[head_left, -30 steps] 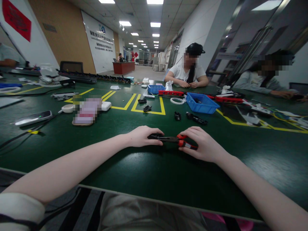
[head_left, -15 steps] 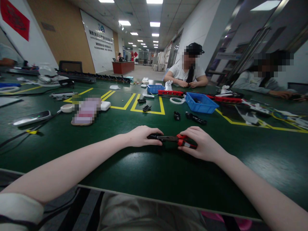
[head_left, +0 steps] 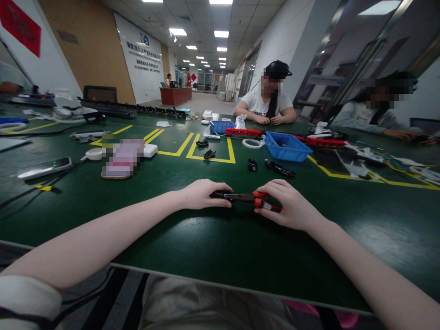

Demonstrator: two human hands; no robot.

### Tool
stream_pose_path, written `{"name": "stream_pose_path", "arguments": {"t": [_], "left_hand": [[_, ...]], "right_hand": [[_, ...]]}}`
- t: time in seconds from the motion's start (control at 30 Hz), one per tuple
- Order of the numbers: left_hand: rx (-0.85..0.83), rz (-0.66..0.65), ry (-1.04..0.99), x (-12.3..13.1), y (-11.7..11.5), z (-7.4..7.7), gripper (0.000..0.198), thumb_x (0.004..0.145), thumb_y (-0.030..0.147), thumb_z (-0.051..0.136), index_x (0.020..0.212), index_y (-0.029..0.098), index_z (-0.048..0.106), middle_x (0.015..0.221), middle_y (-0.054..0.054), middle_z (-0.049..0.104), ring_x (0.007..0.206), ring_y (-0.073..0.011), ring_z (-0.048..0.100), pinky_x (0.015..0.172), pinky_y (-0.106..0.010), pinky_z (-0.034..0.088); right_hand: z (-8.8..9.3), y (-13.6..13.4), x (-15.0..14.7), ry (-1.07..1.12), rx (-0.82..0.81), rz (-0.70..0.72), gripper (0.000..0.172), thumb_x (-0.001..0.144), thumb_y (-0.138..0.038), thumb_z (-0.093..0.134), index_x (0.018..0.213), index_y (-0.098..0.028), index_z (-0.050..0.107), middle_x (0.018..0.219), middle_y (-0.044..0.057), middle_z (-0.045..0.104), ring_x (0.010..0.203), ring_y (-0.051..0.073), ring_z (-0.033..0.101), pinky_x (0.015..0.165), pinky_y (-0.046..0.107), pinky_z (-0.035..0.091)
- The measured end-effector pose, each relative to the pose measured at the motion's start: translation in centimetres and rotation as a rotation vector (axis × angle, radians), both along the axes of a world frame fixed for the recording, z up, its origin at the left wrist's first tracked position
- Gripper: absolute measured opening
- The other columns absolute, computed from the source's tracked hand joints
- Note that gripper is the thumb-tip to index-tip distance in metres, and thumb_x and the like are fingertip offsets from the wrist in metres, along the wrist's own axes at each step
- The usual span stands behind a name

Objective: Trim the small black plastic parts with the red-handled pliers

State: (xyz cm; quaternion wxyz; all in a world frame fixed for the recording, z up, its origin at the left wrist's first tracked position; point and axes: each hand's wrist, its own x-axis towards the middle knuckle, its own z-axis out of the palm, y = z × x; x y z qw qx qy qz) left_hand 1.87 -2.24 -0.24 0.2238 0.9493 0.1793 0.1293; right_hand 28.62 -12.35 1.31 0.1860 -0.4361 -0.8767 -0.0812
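My right hand is closed round the red and black handles of a pair of pliers, whose jaws point left. Between thumb and fingers, my left hand grips a small black part, partly hidden by the fingers. The tips of the pliers meet this black part; whether they bite on it I cannot tell. Both hands are low over the green table, near its front edge. Beyond them lie a short black piece and a longer black piece.
A blue bin stands beyond my right hand, beside a white ring. Small black parts lie within yellow tape lines. A phone and a white case are at left. Two people sit across the table.
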Motion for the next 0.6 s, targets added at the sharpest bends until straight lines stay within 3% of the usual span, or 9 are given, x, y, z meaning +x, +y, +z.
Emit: {"name": "stream_pose_path", "arguments": {"t": [0.3,0.6], "left_hand": [[-0.014,-0.008,-0.015,-0.1,-0.18,0.19,0.045,0.089,0.051,0.06,0.123,0.022,0.06,0.098,-0.003,0.071,0.083,-0.0184,0.066,0.066,-0.024,0.04],[-0.008,-0.015,-0.011,0.02,0.0,-0.07,0.049,0.086,0.051,0.063,0.126,0.023,0.058,0.108,-0.004,0.071,0.089,-0.0193,0.066,0.07,-0.025,0.041]], "right_hand": [[-0.23,0.14,0.67,0.005,0.024,-0.039,0.038,0.083,-0.044,0.065,0.111,-0.02,0.057,0.105,0.01,0.066,0.099,0.026,0.06,0.092,0.046,0.044],[-0.13,0.0,-0.09,0.027,-0.019,0.004,0.034,0.082,-0.04,0.066,0.109,-0.02,0.059,0.102,0.009,0.068,0.094,0.024,0.063,0.091,0.045,0.045]]}}
